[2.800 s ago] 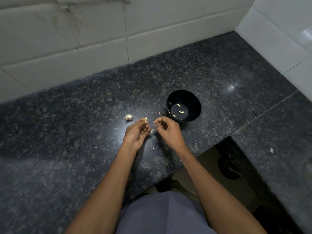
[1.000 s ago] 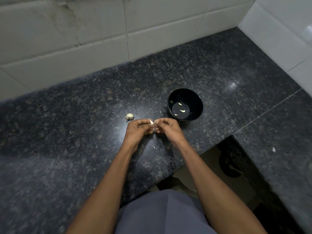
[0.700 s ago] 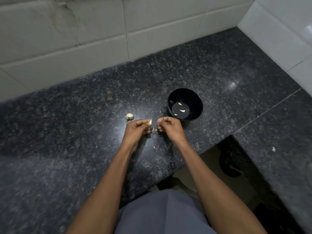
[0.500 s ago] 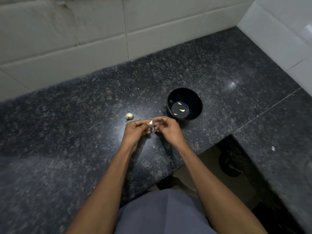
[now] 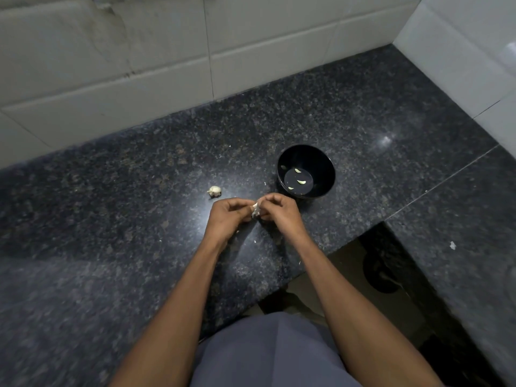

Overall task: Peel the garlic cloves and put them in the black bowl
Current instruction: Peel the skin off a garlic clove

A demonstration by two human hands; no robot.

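Garlic clove [image 5: 255, 210] pinched between curled fingertips of left hand [image 5: 227, 219] and right hand [image 5: 279, 212], low over dark granite counter [image 5: 111, 219] — just near-left of black bowl [image 5: 321, 160] holding three peeled cloves [image 5: 301, 182]. Remaining garlic cluster [image 5: 214, 191] lying left of the hands, slightly farther back — apart.

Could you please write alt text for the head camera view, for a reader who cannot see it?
A person's left hand and right hand pinch a garlic clove between them over a dark granite counter. A black bowl just beyond holds peeled cloves; a garlic piece lies to the left.
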